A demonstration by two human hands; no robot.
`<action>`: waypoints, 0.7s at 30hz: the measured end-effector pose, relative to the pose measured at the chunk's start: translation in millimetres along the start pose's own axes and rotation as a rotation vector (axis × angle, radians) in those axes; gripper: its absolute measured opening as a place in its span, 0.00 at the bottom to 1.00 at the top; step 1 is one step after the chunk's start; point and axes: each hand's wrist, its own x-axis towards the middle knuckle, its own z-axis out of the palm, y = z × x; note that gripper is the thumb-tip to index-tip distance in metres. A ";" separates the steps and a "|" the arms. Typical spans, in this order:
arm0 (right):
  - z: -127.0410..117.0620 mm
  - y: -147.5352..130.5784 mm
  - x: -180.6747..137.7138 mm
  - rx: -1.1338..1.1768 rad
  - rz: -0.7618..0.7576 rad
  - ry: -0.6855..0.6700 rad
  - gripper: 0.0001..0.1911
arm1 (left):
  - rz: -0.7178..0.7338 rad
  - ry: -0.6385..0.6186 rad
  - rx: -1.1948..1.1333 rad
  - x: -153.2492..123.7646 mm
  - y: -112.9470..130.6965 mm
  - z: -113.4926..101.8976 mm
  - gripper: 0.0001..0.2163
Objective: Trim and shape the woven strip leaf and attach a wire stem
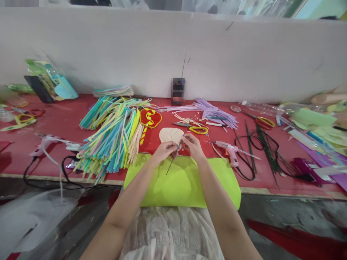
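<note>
My left hand point(163, 152) and my right hand point(192, 145) come close together over the near edge of a red sheet point(150, 141). Both are closed, fingertips pinching a thin dark wire-like stem point(170, 165) that slants down to the left. Just beyond the fingers is a cream leaf-shaped piece point(171, 134) of side-by-side fuzzy strips; its lower edge is partly hidden by my hands, and I cannot tell whether the stem is joined to it. A red and yellow pipe-cleaner ornament point(150, 118) lies to the left. Yellow-handled scissors point(197, 130) rest behind my right hand.
Multicoloured pipe cleaners point(114, 130) are heaped on the left, purple ones point(217, 112) at the back right. A pink glue gun point(230, 151) with its cable sits right, another glue gun point(46, 144) far left. Yellow-green cloth point(173, 187) drapes over the front edge. A white partition point(130, 50) stands behind.
</note>
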 end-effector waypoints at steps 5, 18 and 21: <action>0.6 1.9 -1.3 -0.011 -0.009 -0.034 0.16 | 0.009 0.023 -0.059 2.7 -1.8 3.2 0.11; -0.3 3.4 -0.3 -0.086 -0.015 -0.051 0.16 | 0.043 0.008 -0.118 1.4 -0.8 6.6 0.12; 0.3 1.9 -0.3 -0.092 -0.008 -0.052 0.16 | 0.055 0.002 -0.136 2.4 -2.4 5.4 0.13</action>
